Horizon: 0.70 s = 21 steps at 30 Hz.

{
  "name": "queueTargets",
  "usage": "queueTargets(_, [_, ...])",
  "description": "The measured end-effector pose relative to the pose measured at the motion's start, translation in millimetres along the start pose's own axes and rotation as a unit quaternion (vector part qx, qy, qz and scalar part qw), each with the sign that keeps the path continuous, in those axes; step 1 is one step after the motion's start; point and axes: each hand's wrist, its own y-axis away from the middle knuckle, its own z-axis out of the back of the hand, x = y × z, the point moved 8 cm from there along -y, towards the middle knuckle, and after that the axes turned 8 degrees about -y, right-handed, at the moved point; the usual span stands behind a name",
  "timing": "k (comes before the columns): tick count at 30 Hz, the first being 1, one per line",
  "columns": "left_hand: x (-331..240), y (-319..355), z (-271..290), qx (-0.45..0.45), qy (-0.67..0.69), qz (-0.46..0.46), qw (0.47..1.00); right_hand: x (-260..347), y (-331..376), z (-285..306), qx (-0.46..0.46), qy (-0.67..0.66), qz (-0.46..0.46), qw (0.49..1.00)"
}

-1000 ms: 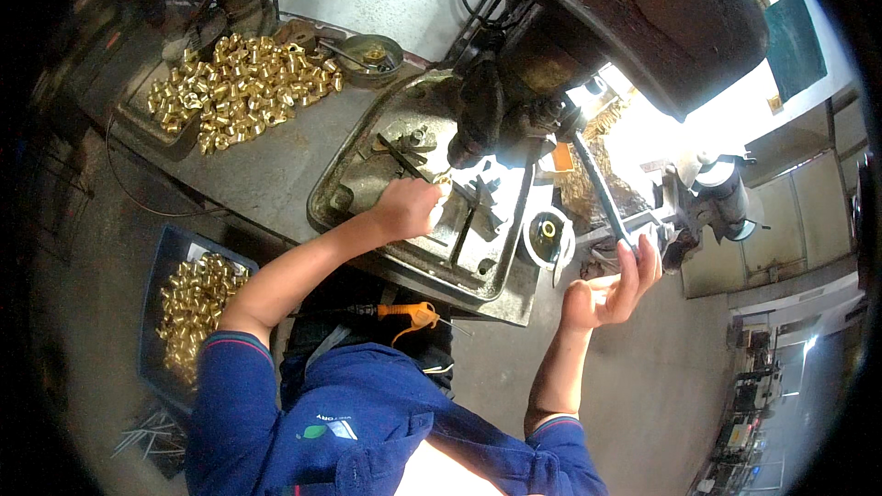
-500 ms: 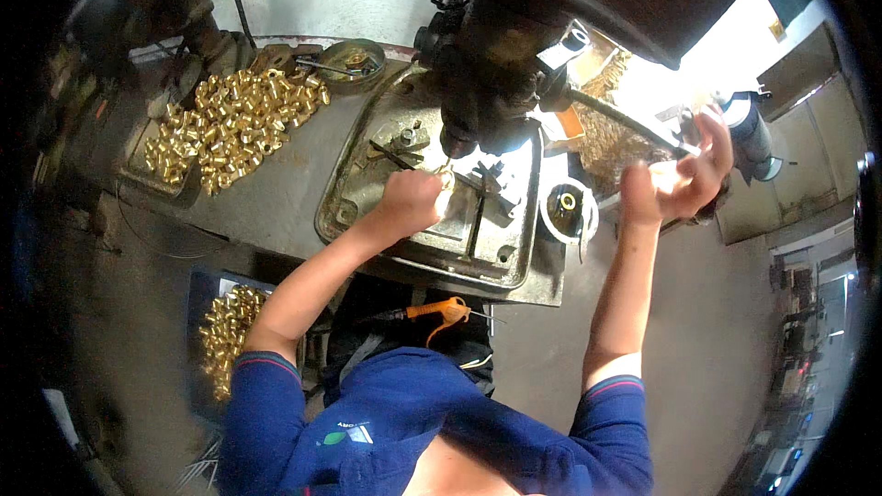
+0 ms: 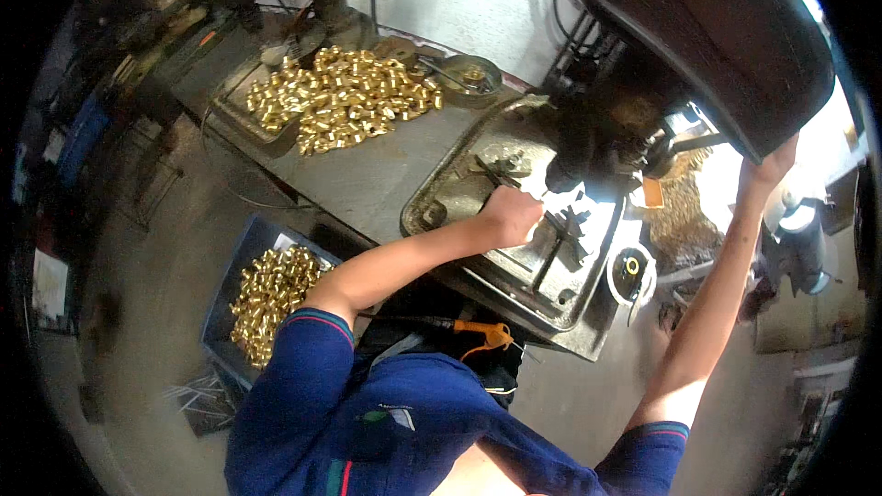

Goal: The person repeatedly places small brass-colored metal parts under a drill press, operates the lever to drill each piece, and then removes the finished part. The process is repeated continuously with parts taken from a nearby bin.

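My left hand (image 3: 513, 218) is closed in a fist over the metal drill press table (image 3: 430, 213), just below the chuck area. What its fingers grip is too bright and covered to make out. A dark bar sticks out beyond the knuckles, and a black clamp-like fixture (image 3: 571, 226) lies to the right of the fist. The drill press (image 3: 611, 110) stands over the table. Its feed lever (image 3: 700, 141) runs right and passes behind the black head cover (image 3: 726, 37). My right hand (image 3: 774, 167) is closed around the lever's far end, its fingers partly hidden by the cover.
A heap of brass fittings (image 3: 363, 96) lies on the bench at the left, beside a round dish (image 3: 473, 78). More fittings fill a blue bin (image 3: 223, 298) below. A white tub (image 3: 632, 277) stands right of the table. An orange air gun (image 3: 482, 331) hangs in front of me.
The view has swung, so the bench appears further right. My right hand, open beside the lever before, is now closed at its end. My left hand stays at the table.
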Motion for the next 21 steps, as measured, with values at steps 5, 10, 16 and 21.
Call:
queueTargets(5, [14, 38, 14, -0.067, 0.073, 0.021, 0.995, -46, -2, 7, 0.028, 0.028, -0.080, 0.996])
queueTargets(10, [69, 139, 45, 0.005, 0.240, 0.106, 0.965, -50, -6, 25, 0.059, 0.068, -0.068, 0.994])
queueTargets(16, [198, 368, 29, 0.069, 0.067, 0.478, 0.873, -61, 2, 22, 0.029, 0.033, -0.049, 0.998])
queueTargets(21, [221, 519, -4, 0.164, -0.039, 0.608, 0.776, -33, 2, 15, 0.025, 0.056, -0.018, 0.998])
